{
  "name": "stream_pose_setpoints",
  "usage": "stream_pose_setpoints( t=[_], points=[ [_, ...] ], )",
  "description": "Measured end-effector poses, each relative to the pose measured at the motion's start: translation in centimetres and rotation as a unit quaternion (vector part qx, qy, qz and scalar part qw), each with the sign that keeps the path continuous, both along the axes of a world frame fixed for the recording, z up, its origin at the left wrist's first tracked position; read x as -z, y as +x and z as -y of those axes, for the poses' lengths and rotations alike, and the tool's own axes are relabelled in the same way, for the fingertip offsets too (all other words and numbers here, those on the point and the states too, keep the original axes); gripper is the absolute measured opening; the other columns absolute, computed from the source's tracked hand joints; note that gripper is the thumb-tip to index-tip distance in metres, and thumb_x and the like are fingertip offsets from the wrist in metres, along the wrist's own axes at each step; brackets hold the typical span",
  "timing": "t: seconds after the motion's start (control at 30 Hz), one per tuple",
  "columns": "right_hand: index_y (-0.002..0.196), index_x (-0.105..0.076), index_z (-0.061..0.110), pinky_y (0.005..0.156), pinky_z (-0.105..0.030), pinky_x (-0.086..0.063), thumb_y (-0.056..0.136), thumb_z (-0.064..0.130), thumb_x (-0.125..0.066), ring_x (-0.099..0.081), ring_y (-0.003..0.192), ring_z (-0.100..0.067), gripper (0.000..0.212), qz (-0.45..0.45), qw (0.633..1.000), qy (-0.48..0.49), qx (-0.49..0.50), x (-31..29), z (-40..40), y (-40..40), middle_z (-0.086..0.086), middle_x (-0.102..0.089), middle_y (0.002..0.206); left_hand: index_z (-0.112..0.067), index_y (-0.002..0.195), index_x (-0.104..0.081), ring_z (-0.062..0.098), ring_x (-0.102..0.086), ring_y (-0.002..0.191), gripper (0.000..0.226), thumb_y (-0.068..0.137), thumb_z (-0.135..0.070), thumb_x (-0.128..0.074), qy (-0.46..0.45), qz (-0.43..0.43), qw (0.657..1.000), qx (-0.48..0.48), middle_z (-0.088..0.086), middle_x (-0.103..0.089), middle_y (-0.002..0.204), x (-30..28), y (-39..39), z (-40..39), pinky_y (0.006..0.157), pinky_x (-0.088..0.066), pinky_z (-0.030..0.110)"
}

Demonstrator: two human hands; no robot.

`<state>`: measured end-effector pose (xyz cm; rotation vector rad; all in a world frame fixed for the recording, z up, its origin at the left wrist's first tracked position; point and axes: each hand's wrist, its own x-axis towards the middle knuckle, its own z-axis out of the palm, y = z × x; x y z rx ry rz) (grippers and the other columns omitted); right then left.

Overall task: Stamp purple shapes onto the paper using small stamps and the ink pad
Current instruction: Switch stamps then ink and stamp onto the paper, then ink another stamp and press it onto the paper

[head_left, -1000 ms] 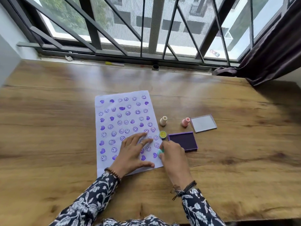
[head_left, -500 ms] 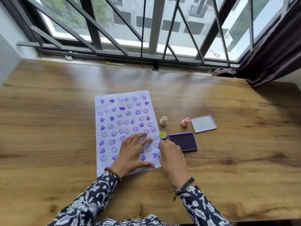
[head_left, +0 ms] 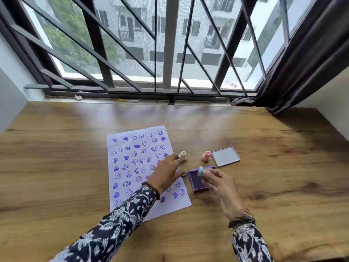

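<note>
Fingertips of my right hand (head_left: 220, 181) pinched the teal stamp (head_left: 200, 171) over the open ink pad (head_left: 196, 181) to load it, while my left hand (head_left: 167, 173), spread and empty, steadied the paper (head_left: 132, 167).

Left hand (head_left: 166, 174) extends from lower left to frame centre, palm down, fingers loosely spread forward. Right hand (head_left: 217, 183) sits right of centre, fingertips pinched closed. Both forearms wear patterned sleeves; wrists carry bracelets.
</note>
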<state>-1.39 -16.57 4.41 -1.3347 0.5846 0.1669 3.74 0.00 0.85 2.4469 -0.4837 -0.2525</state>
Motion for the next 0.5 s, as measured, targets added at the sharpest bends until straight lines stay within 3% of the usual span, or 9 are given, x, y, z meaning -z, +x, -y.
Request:
stream_pose_setpoints(
  t=[0.17, 0.43, 0.5],
  points=[
    [0.087, -0.066, 0.005, 0.058, -0.015, -0.057, 0.080, 0.007, -0.067, -0.066, 0.073, -0.015, 0.007, 0.003, 1.000, -0.001, 0.008, 0.2, -0.3, -0.3, -0.010, -0.071, 0.084, 0.000, 0.094, -0.062, 0.031, -0.053, 0.104, 0.017, 0.087, -0.012, -0.052, 0.031, -0.015, 0.999, 0.029, 0.017, -0.057, 0.112, -0.2, 1.0, 1.0, 0.086, -0.045, 0.043],
    [0.098, -0.064, -0.004, 0.061, -0.015, -0.057, 0.080, 0.006, -0.067, -0.067, 0.080, -0.019, 0.021, 0.022, 1.000, -0.004, 0.012, 0.7, -1.0, -0.1, -0.016, -0.069, 0.093, 0.002, 0.091, -0.062, 0.031, -0.056, 0.094, 0.016, 0.084, -0.011, -0.056, -0.015, 0.005, 0.998, 0.065, 0.018, -0.058, 0.108, -0.3, -0.3, 0.4, 0.079, -0.045, 0.038],
    [0.098, -0.065, -0.002, 0.066, -0.017, -0.057, 0.080, 0.006, -0.067, -0.067, 0.085, -0.022, 0.019, 0.031, 0.999, -0.032, 0.001, 0.8, -1.1, -0.1, -0.018, -0.069, 0.095, 0.001, 0.087, -0.065, 0.025, -0.059, 0.083, 0.012, 0.081, -0.009, -0.061, -0.073, 0.002, 0.997, 0.022, 0.017, -0.063, 0.098, -0.3, -0.5, 0.5, 0.072, -0.042, 0.025]
  ],
)
